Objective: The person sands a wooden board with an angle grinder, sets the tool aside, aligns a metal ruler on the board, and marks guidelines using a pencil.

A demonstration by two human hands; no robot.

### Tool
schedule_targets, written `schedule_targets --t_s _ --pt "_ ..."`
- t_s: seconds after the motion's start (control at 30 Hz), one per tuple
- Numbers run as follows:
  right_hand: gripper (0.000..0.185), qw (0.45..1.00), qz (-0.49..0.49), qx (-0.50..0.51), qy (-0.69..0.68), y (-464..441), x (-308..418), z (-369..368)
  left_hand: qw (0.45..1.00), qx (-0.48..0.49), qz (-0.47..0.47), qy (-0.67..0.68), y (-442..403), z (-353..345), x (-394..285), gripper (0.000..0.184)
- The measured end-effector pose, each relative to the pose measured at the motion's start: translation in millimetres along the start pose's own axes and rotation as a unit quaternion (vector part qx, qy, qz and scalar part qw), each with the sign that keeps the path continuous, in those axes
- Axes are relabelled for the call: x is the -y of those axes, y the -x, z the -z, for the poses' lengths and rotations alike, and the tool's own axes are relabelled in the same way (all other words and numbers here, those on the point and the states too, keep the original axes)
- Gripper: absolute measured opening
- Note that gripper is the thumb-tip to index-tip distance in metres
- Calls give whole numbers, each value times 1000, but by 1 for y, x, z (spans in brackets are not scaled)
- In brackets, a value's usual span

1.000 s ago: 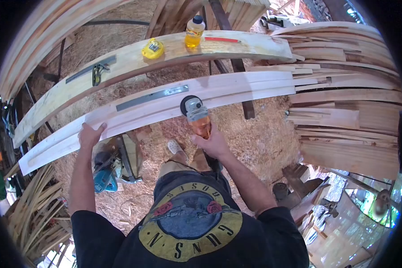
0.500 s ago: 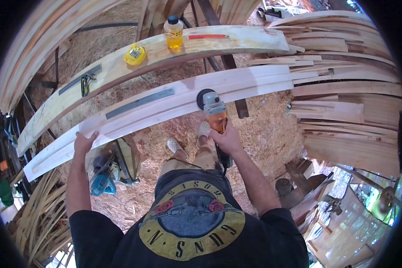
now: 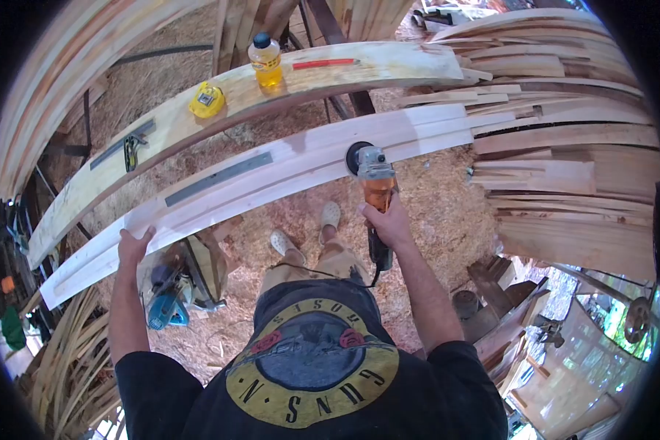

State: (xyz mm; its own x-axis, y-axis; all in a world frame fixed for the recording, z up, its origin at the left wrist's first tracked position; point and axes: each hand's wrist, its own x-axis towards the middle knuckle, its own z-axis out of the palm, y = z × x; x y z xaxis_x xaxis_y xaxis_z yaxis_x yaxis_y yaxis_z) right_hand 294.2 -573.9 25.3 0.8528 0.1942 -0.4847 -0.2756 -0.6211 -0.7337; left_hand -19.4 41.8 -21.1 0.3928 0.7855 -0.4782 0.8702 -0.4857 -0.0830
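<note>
My right hand (image 3: 391, 222) is wrapped round the body of an orange and grey angle grinder (image 3: 378, 183). The grinder's dark disc (image 3: 357, 157) lies against the near side of a long pale wooden board (image 3: 308, 163), right of its middle. Farther left, my left hand (image 3: 133, 245) grips the near edge of this board, thumb up and the other fingers partly hidden. A flat grey metal strip (image 3: 218, 179) rests on the board between my hands. The grinder's cord (image 3: 323, 275) runs back across my waist.
Beyond, a second curved board (image 3: 176, 128) carries a yellow tape measure (image 3: 207, 100), a bottle of yellow liquid (image 3: 265, 62), a red pencil (image 3: 325, 64) and a small cutter (image 3: 131, 152). A teal power tool (image 3: 167, 311) sits low left. Stacked planks (image 3: 565, 139) stand right; shavings cover the ground.
My right hand has moved the grinder to the right along the board. My left hand keeps its place on the board's edge. The view has shifted slightly.
</note>
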Motion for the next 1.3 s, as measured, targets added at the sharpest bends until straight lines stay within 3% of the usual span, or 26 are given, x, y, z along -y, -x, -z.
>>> schedule_targets --t_s 0.17,0.37,0.77,0.87,1.03,1.07,1.17,1.2,1.3 --pt "79 998 3 0 -55 -6 -14 -8 1000 -5 4 -1 3 2 -2 127" --pt "85 993 62 61 74 14 16 -27 1000 -15 7 13 -3 -4 6 124" --pt "83 998 59 -3 20 -20 -10 36 998 9 -6 69 -13 -7 22 115" --pt "76 999 -7 6 41 -25 2 54 999 16 30 41 -8 -4 19 122" --pt "80 1000 0 -20 5 -38 -9 84 994 30 100 -21 -4 0 9 131" --pt "81 1000 7 -27 -9 -39 -9 90 996 -17 83 -20 3 -2 7 126" --pt "80 999 17 -35 3 -47 -16 104 997 14 68 -17 9 6 -5 117" --pt "80 999 14 -38 4 -50 -19 107 992 -17 93 -85 -5 -7 8 110" --pt "80 999 1 -43 2 -57 -27 117 990 19 105 -97 -10 -7 10 112"
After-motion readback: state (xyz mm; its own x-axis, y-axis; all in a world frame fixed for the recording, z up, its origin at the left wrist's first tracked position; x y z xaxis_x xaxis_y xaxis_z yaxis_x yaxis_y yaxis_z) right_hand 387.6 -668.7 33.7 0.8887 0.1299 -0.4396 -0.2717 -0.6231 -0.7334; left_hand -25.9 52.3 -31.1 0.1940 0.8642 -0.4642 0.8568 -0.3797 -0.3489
